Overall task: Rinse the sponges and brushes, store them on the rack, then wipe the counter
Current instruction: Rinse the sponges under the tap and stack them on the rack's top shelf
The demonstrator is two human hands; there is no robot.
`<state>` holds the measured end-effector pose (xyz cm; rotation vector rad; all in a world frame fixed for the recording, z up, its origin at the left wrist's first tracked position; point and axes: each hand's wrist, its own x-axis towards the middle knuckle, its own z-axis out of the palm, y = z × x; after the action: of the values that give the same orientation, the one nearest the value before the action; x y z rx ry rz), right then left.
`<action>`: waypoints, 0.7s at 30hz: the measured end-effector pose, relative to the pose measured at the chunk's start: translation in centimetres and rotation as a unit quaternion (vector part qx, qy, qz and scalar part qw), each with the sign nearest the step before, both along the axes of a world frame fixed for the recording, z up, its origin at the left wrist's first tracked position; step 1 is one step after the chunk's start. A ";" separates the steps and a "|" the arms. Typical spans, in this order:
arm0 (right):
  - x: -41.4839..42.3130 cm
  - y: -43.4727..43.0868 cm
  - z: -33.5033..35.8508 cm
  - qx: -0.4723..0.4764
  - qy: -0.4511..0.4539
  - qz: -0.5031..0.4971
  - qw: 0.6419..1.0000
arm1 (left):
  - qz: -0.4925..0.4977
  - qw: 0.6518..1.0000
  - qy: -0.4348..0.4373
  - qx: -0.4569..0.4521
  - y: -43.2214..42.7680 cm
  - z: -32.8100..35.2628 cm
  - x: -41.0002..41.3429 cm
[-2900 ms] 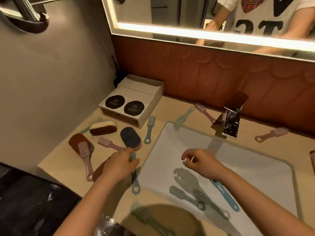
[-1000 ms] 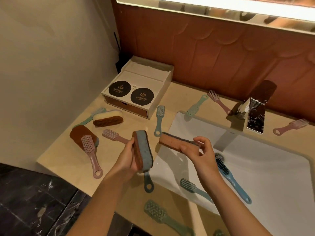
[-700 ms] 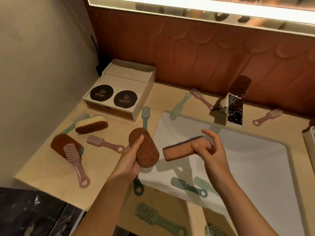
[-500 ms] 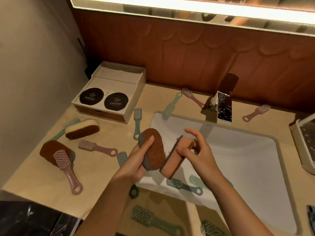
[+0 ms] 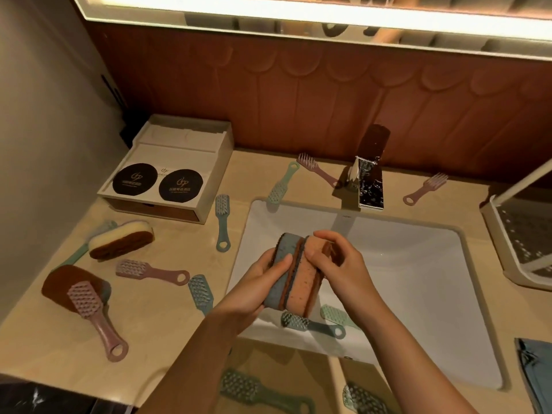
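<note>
Over the left part of the white sink (image 5: 424, 264) I hold two sponges pressed flat together. My left hand (image 5: 257, 282) grips the blue-grey sponge (image 5: 280, 270) from the left. My right hand (image 5: 337, 261) grips the orange sponge (image 5: 304, 279) from the right. Their dark scrub faces meet in the middle. A cream and brown sponge (image 5: 122, 239) and a brown oval sponge (image 5: 64, 286) lie on the counter (image 5: 161, 321) at left. Several pink, teal and green brushes lie scattered on the counter, and two brushes (image 5: 310, 324) lie in the basin below my hands.
A square tap (image 5: 369, 183) stands behind the sink. A white box (image 5: 170, 165) with two black discs sits at the back left. A cream drying rack (image 5: 519, 243) stands at the right edge, with a blue cloth (image 5: 536, 375) near the front right corner.
My hands picked up one sponge each from the counter, then brought them together over the sink until they touch face to face. The view shifted right, showing the rack.
</note>
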<state>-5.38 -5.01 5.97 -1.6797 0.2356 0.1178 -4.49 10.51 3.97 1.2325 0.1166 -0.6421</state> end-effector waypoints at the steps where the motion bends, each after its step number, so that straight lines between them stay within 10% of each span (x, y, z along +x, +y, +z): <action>1: 0.0 0.0 -0.1 0.000 0.003 0.001 1.000 | 0.002 1.000 -0.001 0.002 -0.1 0.1 0.0; 21: 0.5 -3.6 2.1 -0.002 0.073 0.193 0.979 | -0.184 0.947 -0.125 0.231 -1.3 3.5 2.7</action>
<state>-4.88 -8.57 8.10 -1.7068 0.0156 0.5318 -1.76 9.24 7.48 1.8042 -0.1920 -0.8011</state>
